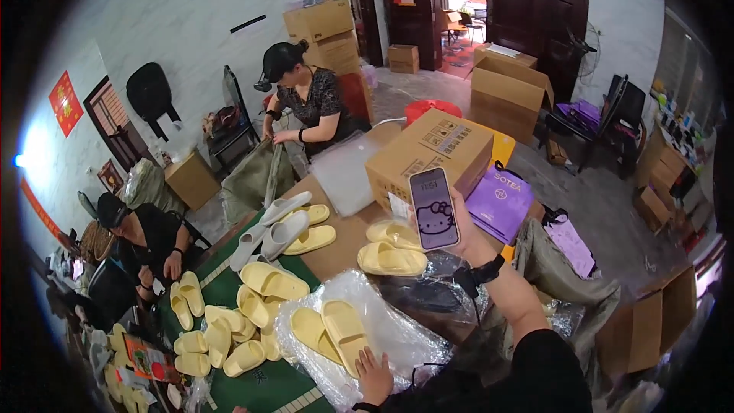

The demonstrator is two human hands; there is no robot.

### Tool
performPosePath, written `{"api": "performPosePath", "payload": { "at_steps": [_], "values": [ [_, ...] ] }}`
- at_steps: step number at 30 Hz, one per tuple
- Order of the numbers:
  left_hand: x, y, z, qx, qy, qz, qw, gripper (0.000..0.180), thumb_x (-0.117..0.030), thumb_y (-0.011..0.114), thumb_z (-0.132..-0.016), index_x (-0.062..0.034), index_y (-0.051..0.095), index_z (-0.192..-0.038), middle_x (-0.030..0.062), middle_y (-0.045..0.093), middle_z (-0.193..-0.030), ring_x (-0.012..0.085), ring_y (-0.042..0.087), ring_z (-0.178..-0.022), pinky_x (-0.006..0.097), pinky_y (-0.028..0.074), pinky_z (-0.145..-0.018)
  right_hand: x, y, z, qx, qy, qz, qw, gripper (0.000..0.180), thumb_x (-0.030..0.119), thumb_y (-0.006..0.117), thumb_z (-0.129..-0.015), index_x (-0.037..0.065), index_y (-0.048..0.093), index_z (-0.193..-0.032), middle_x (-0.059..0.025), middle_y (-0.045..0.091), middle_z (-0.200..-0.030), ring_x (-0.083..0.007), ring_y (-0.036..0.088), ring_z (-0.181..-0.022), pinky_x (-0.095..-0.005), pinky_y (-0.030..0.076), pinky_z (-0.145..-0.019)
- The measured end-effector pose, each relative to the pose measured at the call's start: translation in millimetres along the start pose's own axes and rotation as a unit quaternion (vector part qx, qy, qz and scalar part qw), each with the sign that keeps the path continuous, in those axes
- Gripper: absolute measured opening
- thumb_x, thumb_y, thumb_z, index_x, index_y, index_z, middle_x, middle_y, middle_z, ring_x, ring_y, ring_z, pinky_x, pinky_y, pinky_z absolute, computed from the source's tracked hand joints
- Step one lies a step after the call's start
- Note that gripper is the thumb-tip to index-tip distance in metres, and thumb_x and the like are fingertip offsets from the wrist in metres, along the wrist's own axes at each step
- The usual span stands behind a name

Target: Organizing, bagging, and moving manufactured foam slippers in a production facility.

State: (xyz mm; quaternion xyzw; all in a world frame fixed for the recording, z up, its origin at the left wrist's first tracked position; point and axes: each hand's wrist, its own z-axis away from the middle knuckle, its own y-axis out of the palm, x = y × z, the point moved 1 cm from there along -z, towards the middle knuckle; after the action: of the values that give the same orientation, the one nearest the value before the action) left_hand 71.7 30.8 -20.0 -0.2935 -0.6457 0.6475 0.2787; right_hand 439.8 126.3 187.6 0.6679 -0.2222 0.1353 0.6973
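Fingers (459,206) half hidden behind raised phone (434,208).

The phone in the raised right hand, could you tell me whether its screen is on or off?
On. The phone in the right hand shows a lit screen with a cartoon cat picture.

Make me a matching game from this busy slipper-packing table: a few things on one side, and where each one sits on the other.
Things:
1. phone
2. pair of yellow slippers
3. grey slippers
4. purple bag

Places:
A. beside the cardboard box, on its right
B. held up in the right hand
C. on the clear plastic wrap, next to the left hand
D. far side of the table, near the person bent over a grey sack

Pairs: 1-B, 2-C, 3-D, 4-A
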Motion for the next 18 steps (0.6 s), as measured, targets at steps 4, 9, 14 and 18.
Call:
{"api": "performPosePath", "payload": {
  "at_steps": [4, 9, 14, 18],
  "values": [
    [0.0, 1.7, -0.3, -0.003, -0.006, 0.028, 1.000, 0.043, -0.021, 0.045, -0.079, -0.0100, 0.050, -0.121, 0.0313, 0.026, -0.134, 0.0469, 0.025, -0.124, 0.055, 0.019, -0.100, 11.9, -46.8, -55.9, -0.091, -0.087, 0.279, 0.952, 0.049, 0.043, 0.042, -0.089, 0.004, 0.051, -0.117, -0.0138, 0.059, -0.099, -0.0220, 0.059, -0.086, -0.0331, 0.048, -0.072],
    [0.6, 6.7, -0.2, 0.024, -0.013, -0.001, 1.000, 0.045, -0.026, 0.048, -0.080, -0.0115, 0.048, -0.123, 0.0313, 0.023, -0.135, 0.0463, 0.024, -0.124, 0.055, 0.019, -0.101, 28.8, -72.5, -115.8, -0.170, -0.350, 0.718, 0.577, 0.046, 0.040, 0.051, -0.085, 0.008, 0.052, -0.119, -0.0177, 0.059, -0.099, -0.0268, 0.057, -0.090, -0.0393, 0.045, -0.076],
    [-2.0, 7.1, 0.4, 0.030, -0.036, -0.022, 0.999, 0.040, -0.023, 0.041, -0.085, -0.0136, 0.049, -0.123, 0.0280, 0.026, -0.136, 0.0419, 0.025, -0.126, 0.053, 0.022, -0.101, 36.2, -76.9, -131.5, -0.252, -0.164, 0.917, 0.263, 0.045, 0.036, 0.055, -0.079, 0.015, 0.052, -0.120, -0.0190, 0.054, -0.110, -0.0375, 0.049, -0.103, -0.0481, 0.038, -0.086],
    [-2.6, 2.3, 0.5, 0.033, -0.046, -0.030, 0.998, 0.040, -0.020, 0.040, -0.085, -0.0142, 0.048, -0.123, 0.0266, 0.028, -0.135, 0.0401, 0.028, -0.125, 0.051, 0.022, -0.101, 38.7, -90.5, -143.5, -0.207, -0.079, 0.935, 0.276, 0.048, 0.039, 0.053, -0.081, 0.018, 0.046, -0.124, -0.0223, 0.043, -0.124, -0.0428, 0.041, -0.111, -0.0505, 0.034, -0.091]
  ]
}}
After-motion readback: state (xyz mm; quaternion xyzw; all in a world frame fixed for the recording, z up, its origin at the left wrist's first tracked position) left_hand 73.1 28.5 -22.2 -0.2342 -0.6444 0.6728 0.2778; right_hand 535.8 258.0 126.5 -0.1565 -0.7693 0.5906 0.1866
